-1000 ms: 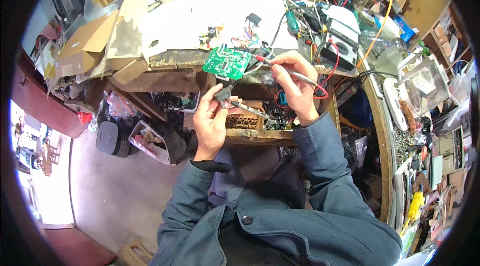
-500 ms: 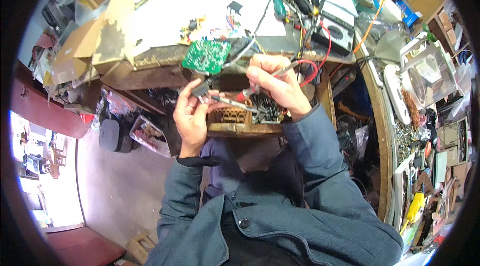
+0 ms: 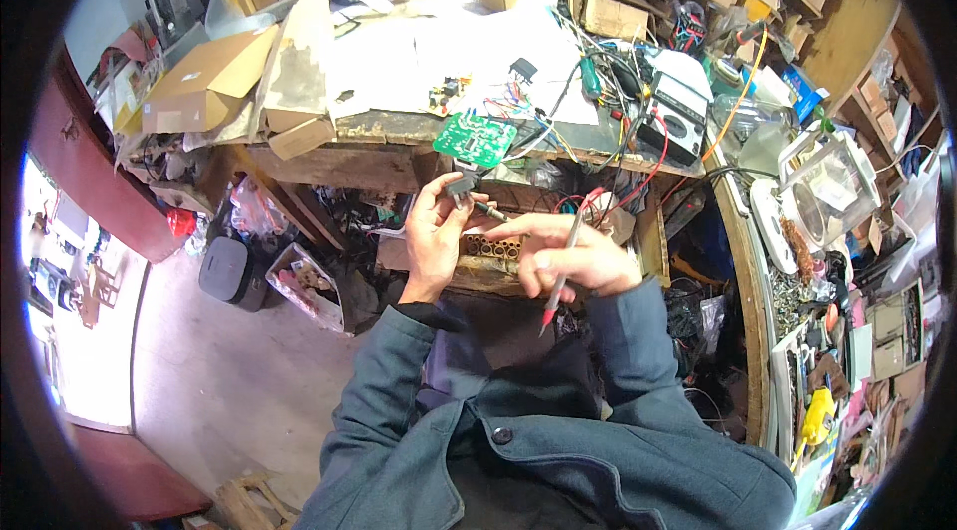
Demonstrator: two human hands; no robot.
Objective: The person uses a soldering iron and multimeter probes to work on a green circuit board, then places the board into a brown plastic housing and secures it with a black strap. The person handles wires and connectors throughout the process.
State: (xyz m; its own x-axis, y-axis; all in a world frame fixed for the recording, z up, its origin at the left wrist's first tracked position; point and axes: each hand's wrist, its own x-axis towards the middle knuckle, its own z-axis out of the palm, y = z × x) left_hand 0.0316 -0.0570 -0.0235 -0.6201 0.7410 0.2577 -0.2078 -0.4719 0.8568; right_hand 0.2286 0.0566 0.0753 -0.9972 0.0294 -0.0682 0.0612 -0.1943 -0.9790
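Note:
My left hand [image 3: 435,243] is closed in a pinch around a small black block-shaped component [image 3: 459,185] with metal pins, just below the green circuit board [image 3: 475,139] on the bench edge. A thin rod-like piece [image 3: 495,214] lies by its fingertips; what it is I cannot make out. My right hand [image 3: 578,256] grips a test probe [image 3: 560,283] whose red tip points down toward my lap. Its index finger reaches left toward the other hand. Red leads run to the analog multimeter [image 3: 682,114] on the bench.
White paper [image 3: 384,56] covers much of the bench [image 3: 384,111], with loose wired parts [image 3: 449,93] on it. Below is an open drawer [image 3: 483,276] of parts. Cardboard boxes [image 3: 204,81] stand at left. A cluttered side bench [image 3: 763,331] runs along the right.
My right hand has drawn the red probe away from the component, its tip swinging from left-pointing to downward. The left hand still holds the component. The view has shifted, showing more of the bench's back.

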